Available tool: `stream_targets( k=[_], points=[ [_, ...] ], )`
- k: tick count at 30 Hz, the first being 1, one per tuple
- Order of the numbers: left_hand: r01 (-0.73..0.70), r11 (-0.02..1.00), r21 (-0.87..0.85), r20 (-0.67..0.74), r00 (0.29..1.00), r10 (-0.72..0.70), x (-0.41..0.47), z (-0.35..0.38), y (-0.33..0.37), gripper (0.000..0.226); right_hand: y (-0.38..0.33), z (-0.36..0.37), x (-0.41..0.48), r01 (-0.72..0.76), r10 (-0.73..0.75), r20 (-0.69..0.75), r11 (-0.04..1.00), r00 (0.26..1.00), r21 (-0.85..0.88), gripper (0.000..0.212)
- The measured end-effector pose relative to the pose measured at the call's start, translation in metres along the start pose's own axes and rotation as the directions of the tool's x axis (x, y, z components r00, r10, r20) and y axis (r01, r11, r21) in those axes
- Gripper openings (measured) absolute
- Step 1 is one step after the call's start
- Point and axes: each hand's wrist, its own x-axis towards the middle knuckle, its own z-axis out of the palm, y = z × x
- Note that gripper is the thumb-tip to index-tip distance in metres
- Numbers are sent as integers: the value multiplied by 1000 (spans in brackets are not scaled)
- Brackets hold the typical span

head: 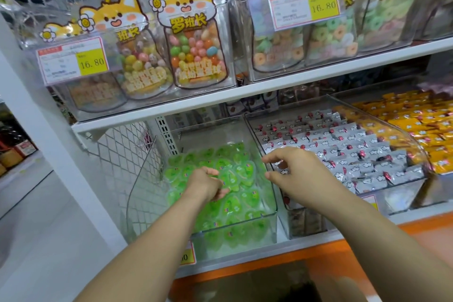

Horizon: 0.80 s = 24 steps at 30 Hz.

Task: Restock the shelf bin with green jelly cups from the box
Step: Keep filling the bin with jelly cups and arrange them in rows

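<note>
1. Head view shows the clear shelf bin (271, 203) on the lower shelf, its floor covered by green jelly cups (244, 171); they lie flat and overlapping, film lids mostly upward, heaped deeper toward the front wall.
2. The left hand (208, 182) hangs low inside the bin, fingers curled down among the cups; whether it pinches one or only touches the heap, I cannot tell.
3. The right hand (296, 169) hovers over the bin's right wall, fingers loosely bent and apart, nothing between them.
4. A blurred brown shape (257, 282) sits at the bottom edge below the orange shelf front; it may be the box, though that is not clear.
5. Handling, as a judgement: each cup looks small and light, a thin heart-shaped plastic shell with a glossy sealed lid; likely smooth and a little slippery, stiff at the rim but soft enough in the wall to dent under a hard squeeze.
6. Best hold is probably across the rim, thumb on one lobe and fingers on the other; pressing on the film lid risks a burst seal.
7. Several could be scooped in a cupped palm, since they slide over one another readily; the silver-wrapped sweets (343, 149) lie just beside, so loose cups might spill over the low wall.
</note>
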Motion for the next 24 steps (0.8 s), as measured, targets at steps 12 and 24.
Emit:
stream_targets(
  k=[12,24],
  points=[
    [-158,982,105,-23,987,161,-4,-8,-11,30,-2,2,-1,-20,19,11,1000,1000,24,27],
    [-492,417,764,245,819,519,-13,-23,-8,44,-1,3,0,-27,26,16,999,1000,43,26]
  ],
)
